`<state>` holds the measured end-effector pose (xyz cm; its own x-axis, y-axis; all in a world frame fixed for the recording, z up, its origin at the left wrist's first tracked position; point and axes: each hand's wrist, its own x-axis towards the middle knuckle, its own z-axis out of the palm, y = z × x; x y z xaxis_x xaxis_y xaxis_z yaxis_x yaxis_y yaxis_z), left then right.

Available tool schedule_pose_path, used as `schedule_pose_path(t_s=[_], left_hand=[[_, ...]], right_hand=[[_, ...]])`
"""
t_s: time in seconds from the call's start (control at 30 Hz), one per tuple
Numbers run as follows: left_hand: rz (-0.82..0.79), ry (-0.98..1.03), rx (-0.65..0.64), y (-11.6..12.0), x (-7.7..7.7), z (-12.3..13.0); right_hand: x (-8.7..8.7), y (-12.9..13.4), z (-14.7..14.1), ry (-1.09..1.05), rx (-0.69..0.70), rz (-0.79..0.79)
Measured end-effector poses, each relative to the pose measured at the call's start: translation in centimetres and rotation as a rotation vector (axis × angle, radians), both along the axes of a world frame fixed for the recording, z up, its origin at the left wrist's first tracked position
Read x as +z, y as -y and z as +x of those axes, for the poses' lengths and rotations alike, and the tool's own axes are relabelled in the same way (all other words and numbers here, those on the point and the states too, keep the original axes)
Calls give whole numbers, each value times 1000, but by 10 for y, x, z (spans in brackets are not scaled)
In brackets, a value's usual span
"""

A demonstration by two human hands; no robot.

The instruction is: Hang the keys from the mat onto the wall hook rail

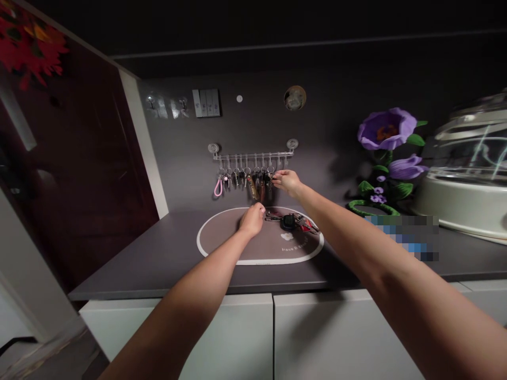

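Note:
My right hand (pixel 287 182) is raised to a wall-mounted metal key rack (pixel 253 156), its fingertips pinched on a key ring (pixel 271 171) at the right end of the hanging row. Several key bunches and fobs (pixel 253 184) dangle from the rack, including a pink loop strap at the left. Lower down, my left hand (pixel 252 220) rests curled on an oval taupe mat (pixel 222 237) with a white border. Its fingers touch or nearly touch a bunch of keys with a black fob (pixel 288 221) lying on the mat. Anything inside that curled hand is hidden.
A dark grey countertop (pixel 158 253) runs over white cabinet doors (pixel 233 327). Artificial purple flowers (pixel 386 129) and a cream appliance with a glass lid (pixel 463 179) stand at the right. A wall switch panel (pixel 206 102) sits above the rack, and a dark wooden door (pixel 79 158) stands at the left.

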<state>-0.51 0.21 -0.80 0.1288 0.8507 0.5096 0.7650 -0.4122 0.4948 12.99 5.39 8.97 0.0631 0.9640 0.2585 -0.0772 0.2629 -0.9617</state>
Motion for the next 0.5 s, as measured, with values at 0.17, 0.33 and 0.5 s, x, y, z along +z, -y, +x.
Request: schedule_pose_path(t_s=[0.17, 0.33, 0.5], left_hand=[[15, 3, -22, 0, 0, 0], [33, 2, -30, 0, 0, 0], [37, 11, -25, -1, -1, -1]], right_hand=[[-3, 6, 4, 37, 13, 17], [-6, 16, 8, 51, 33, 28], [-11, 31, 10, 83, 54, 28]])
